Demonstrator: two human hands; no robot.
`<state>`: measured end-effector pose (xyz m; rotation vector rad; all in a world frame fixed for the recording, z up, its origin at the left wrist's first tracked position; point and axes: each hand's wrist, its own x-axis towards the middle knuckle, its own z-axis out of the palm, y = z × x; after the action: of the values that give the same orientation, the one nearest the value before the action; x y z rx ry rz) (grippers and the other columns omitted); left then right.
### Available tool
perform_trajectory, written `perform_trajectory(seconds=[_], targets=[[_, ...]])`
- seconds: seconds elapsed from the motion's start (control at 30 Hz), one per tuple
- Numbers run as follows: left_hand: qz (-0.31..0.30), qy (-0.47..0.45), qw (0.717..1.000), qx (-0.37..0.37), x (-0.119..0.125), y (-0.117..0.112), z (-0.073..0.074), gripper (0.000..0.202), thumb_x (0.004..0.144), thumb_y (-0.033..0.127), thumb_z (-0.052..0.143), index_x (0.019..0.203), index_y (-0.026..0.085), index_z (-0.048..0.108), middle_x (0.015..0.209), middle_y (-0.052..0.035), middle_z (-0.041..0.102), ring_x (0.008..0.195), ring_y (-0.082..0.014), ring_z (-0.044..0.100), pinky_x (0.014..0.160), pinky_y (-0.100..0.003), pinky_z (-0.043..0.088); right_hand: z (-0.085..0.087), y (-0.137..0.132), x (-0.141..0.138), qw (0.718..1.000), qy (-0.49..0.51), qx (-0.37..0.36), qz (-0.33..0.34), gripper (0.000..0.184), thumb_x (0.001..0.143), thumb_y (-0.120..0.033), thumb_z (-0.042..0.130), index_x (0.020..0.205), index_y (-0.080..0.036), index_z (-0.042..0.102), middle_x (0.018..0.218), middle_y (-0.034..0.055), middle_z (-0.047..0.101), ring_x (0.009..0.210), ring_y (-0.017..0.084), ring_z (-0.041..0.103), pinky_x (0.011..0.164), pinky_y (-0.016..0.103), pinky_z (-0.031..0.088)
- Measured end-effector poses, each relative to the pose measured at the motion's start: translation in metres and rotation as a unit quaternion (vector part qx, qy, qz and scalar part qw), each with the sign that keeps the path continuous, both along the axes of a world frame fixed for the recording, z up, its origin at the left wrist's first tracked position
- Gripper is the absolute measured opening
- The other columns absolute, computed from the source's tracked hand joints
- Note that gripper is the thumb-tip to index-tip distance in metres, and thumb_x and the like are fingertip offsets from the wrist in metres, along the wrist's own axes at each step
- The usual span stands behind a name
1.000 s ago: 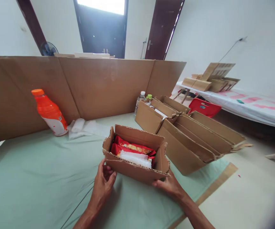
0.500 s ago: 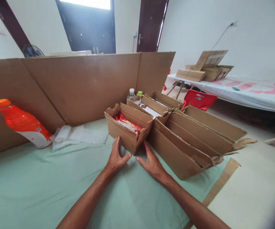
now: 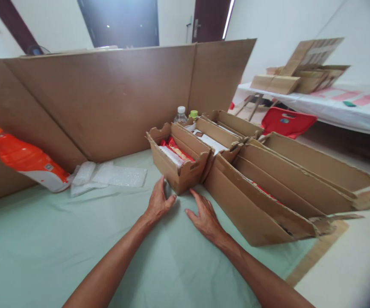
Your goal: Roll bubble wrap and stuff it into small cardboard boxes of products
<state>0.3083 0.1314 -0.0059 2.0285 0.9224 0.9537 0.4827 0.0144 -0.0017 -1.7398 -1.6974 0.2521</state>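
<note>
A small open cardboard box holding red packets and a white packet stands on the green sheet. It is pushed up against a row of larger open cardboard boxes on its right. My left hand lies open with its fingertips against the box's near left side. My right hand lies flat and open on the sheet just in front of the box's near corner, fingers stretched toward it. Neither hand holds anything.
A tall cardboard screen rings the back of the sheet. An orange drink bottle leans at left beside white bubble wrap. Two capped bottles stand behind the boxes. A red chair and a white table with cardboard sit at right.
Both hands pushed the small box away from me until it met the row of larger boxes. The fingers then let go and now rest open by its near side.
</note>
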Motion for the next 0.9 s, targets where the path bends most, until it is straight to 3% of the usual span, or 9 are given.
perform_trajectory(seconds=[0.1, 0.17, 0.27, 0.33, 0.43, 0.53, 0.63, 0.73, 0.9], targets=[[-0.003, 0.041, 0.999, 0.009, -0.039, -0.038, 0.004, 0.066, 0.076, 0.026, 0.067, 0.14, 0.016, 0.053, 0.144, -0.0198, 0.055, 0.138, -0.0383, 0.046, 0.116, -0.059, 0.032, -0.004, 0.003, 0.002, 0.999, -0.034, 0.011, 0.001, 0.056, 0.085, -0.03, 0.053, 0.14, -0.019, 0.051, 0.132, 0.014, 0.065, 0.122, 0.032, 0.06, 0.1, 0.05, 0.048], [-0.019, 0.08, 0.996, 0.021, -0.073, -0.071, 0.009, 0.056, 0.075, 0.022, 0.068, 0.131, 0.022, 0.062, 0.143, -0.0158, 0.057, 0.138, -0.0363, 0.047, 0.117, -0.058, 0.032, -0.008, 0.008, 0.006, 0.998, -0.059, 0.022, 0.007, 0.047, 0.086, -0.032, 0.051, 0.13, -0.02, 0.06, 0.129, 0.0128, 0.067, 0.12, 0.032, 0.061, 0.098, 0.05, 0.048], [-0.046, 0.146, 0.988, 0.029, -0.129, -0.115, 0.018, 0.055, 0.081, 0.019, 0.065, 0.134, 0.028, 0.06, 0.151, -0.0121, 0.051, 0.144, -0.0328, 0.041, 0.119, -0.059, 0.029, -0.015, 0.013, 0.009, 0.994, -0.102, 0.03, 0.023, 0.037, 0.088, -0.036, 0.048, 0.114, -0.021, 0.069, 0.127, 0.0125, 0.068, 0.118, 0.032, 0.062, 0.095, 0.05, 0.049], [-0.036, 0.177, 0.983, 0.024, -0.17, -0.133, 0.022, 0.057, 0.081, 0.018, 0.064, 0.137, 0.03, 0.058, 0.151, -0.01, 0.051, 0.144, -0.0312, 0.041, 0.119, -0.057, 0.031, -0.015, 0.012, 0.006, 0.991, -0.13, 0.03, 0.032, 0.036, 0.089, -0.036, 0.045, 0.11, -0.022, 0.071, 0.126, 0.0128, 0.069, 0.116, 0.032, 0.063, 0.093, 0.05, 0.05], [0.06, 0.207, 0.976, 0.029, -0.232, -0.136, 0.021, 0.05, 0.081, 0.018, 0.063, 0.129, 0.03, 0.064, 0.143, -0.0093, 0.059, 0.136, -0.0309, 0.051, 0.114, -0.054, 0.039, -0.006, 0.011, -0.014, 0.983, -0.16, 0.025, 0.091, 0.035, 0.091, -0.035, 0.046, 0.109, -0.023, 0.073, 0.127, 0.0119, 0.069, 0.118, 0.032, 0.062, 0.095, 0.05, 0.049], [0.181, 0.196, 0.963, 0.039, -0.278, -0.127, 0.015, 0.04, 0.081, 0.019, 0.059, 0.118, 0.028, 0.07, 0.127, -0.0097, 0.069, 0.122, -0.0297, 0.061, 0.106, -0.05, 0.047, 0.011, 0.026, -0.055, 0.968, -0.174, 0.033, 0.18, 0.033, 0.091, -0.034, 0.048, 0.112, -0.024, 0.073, 0.133, 0.0112, 0.066, 0.126, 0.031, 0.057, 0.1, 0.05, 0.047], [0.234, 0.151, 0.959, 0.047, -0.297, -0.123, 0.007, 0.031, 0.082, 0.02, 0.055, 0.108, 0.025, 0.072, 0.116, -0.0097, 0.072, 0.114, -0.0286, 0.063, 0.101, -0.048, 0.05, 0.032, 0.065, -0.108, 0.954, -0.197, 0.028, 0.223, 0.037, 0.09, -0.028, 0.048, 0.12, -0.021, 0.069, 0.139, 0.0123, 0.061, 0.128, 0.03, 0.055, 0.102, 0.049, 0.045], [0.243, 0.116, 0.962, 0.047, -0.296, -0.124, 0.005, 0.028, 0.083, 0.018, 0.055, 0.104, 0.024, 0.072, 0.113, -0.01, 0.072, 0.114, -0.0285, 0.063, 0.1, -0.048, 0.049, 0.047, 0.118, -0.162, 0.947, -0.242, -0.014, 0.211, 0.045, 0.088, -0.023, 0.051, 0.132, -0.019, 0.061, 0.144, 0.0138, 0.056, 0.13, 0.03, 0.052, 0.104, 0.048, 0.043], [0.23, 0.084, 0.969, 0.036, -0.293, -0.125, 0.009, 0.029, 0.081, 0.014, 0.055, 0.104, 0.023, 0.071, 0.112, -0.0095, 0.072, 0.112, -0.0284, 0.062, 0.1, -0.049, 0.048, 0.05, 0.197, -0.229, 0.944, -0.277, -0.041, 0.177, 0.047, 0.088, -0.023, 0.056, 0.134, -0.012, 0.06, 0.143, 0.0199, 0.055, 0.124, 0.033, 0.055, 0.102, 0.047, 0.042]])
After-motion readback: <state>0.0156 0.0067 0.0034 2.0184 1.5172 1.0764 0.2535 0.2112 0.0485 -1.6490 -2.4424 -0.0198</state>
